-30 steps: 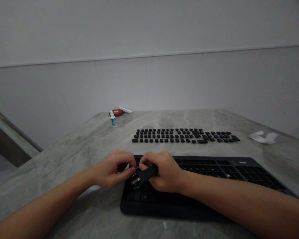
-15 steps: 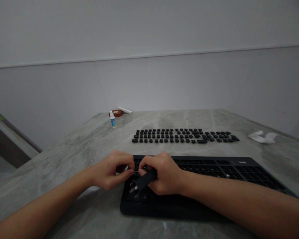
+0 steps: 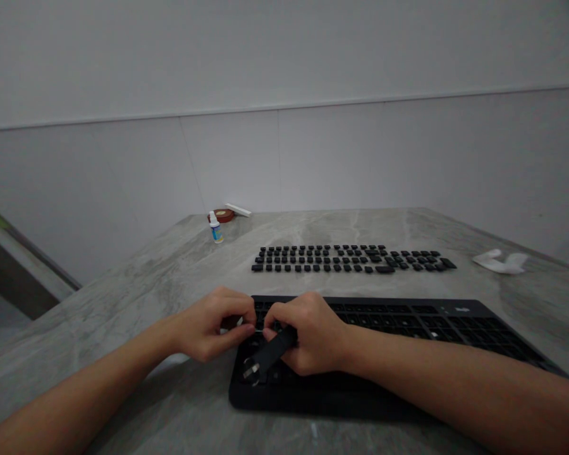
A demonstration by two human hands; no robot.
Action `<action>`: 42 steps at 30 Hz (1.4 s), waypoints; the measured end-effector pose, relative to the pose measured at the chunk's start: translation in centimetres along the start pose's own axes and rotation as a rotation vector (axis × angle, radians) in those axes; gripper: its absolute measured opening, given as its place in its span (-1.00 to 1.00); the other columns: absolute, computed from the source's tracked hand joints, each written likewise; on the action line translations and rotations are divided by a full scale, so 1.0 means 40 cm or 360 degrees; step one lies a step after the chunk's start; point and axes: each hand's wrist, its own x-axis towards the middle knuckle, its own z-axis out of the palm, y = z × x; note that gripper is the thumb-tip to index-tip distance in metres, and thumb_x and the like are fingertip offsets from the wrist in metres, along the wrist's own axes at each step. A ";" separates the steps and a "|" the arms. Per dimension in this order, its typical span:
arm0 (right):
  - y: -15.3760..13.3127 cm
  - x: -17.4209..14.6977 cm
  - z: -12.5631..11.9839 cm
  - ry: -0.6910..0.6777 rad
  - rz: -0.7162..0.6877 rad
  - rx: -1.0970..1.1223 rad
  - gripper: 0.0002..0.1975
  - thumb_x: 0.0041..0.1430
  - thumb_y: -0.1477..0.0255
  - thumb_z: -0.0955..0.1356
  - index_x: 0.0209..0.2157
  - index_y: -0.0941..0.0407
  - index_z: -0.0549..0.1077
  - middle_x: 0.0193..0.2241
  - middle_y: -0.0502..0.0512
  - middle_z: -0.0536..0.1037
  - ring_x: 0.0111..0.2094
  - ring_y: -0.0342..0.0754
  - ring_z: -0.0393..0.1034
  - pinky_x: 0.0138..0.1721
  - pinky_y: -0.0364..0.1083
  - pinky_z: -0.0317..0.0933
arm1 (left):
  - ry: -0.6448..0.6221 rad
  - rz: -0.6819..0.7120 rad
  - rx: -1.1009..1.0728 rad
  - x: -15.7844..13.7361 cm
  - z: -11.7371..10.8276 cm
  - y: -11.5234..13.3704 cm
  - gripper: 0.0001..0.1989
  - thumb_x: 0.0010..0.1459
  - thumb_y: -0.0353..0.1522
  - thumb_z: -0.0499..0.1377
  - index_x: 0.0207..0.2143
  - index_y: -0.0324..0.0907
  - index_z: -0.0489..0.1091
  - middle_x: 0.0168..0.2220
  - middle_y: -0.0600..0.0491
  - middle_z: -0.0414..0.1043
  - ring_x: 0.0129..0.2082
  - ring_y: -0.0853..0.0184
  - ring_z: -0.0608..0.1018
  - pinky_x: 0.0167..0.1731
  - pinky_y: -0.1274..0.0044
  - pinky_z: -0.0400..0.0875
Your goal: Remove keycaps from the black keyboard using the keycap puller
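Note:
A black keyboard (image 3: 389, 308) with many keycaps off lies across the front of the table. My right hand (image 3: 308, 332) is closed over its left part, the palm and fingers round a black keycap puller (image 3: 277, 351). The puller slants down to the left, and its metal wire end points towards me. Thumb and forefinger of that hand are pinched low over the key sockets. Facing them, my left hand (image 3: 222, 323) pinches at the keyboard's left edge; whatever lies between its fingertips is too small to make out. The fingers hide the spot between the hands.
Beyond the keyboard, loose black keycaps (image 3: 317, 260) lie in rows on the grey marbled table (image 3: 360, 222). A small white-capped bottle (image 3: 216, 229) stands back left, near a round reddish-brown object (image 3: 222, 216). Crumpled white tissue (image 3: 500, 261) lies to the right.
The puller's wire end has dipped slightly down and to the left as my right hand tilts. My left hand has hardly moved.

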 end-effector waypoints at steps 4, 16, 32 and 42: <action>0.002 0.000 0.000 0.0001 -0.0013 -0.0008 -0.92 0.04 0.44 0.33 -0.41 0.13 0.48 -0.66 -0.03 0.47 -0.64 -0.13 0.35 -0.59 -0.19 0.06 | 0.0004 -0.0004 0.0012 -0.001 0.000 -0.002 -0.83 0.27 -0.40 0.03 -0.41 -0.22 0.30 -0.54 0.14 0.26 -0.59 0.48 0.25 -0.54 0.58 0.13; 0.004 -0.001 0.002 -0.0014 -0.0009 -0.0046 -0.92 0.04 0.44 0.34 -0.41 0.12 0.48 -0.65 -0.03 0.48 -0.63 -0.13 0.35 -0.59 -0.19 0.06 | -0.0010 -0.0017 0.0033 -0.003 -0.001 -0.002 -0.82 0.27 -0.38 0.03 -0.41 -0.22 0.30 -0.55 0.14 0.28 -0.59 0.48 0.26 -0.53 0.58 0.15; 0.005 -0.002 0.003 -0.0012 -0.0033 -0.0071 -0.91 0.06 0.43 0.33 -0.40 0.12 0.48 -0.65 -0.04 0.48 -0.63 -0.13 0.35 -0.59 -0.18 0.05 | -0.0031 -0.0001 -0.0001 0.002 -0.005 0.004 -0.82 0.27 -0.39 0.02 -0.41 -0.23 0.30 -0.54 0.11 0.30 -0.59 0.47 0.27 -0.55 0.59 0.15; 0.005 -0.003 0.003 -0.0052 -0.0036 -0.0107 -0.92 -0.01 0.45 0.36 -0.39 0.11 0.48 -0.64 -0.04 0.50 -0.62 -0.12 0.39 -0.58 -0.18 0.07 | -0.0028 0.0022 0.0024 0.004 -0.006 0.007 -0.82 0.27 -0.40 0.03 -0.41 -0.23 0.32 -0.53 0.10 0.32 -0.58 0.46 0.29 -0.54 0.58 0.16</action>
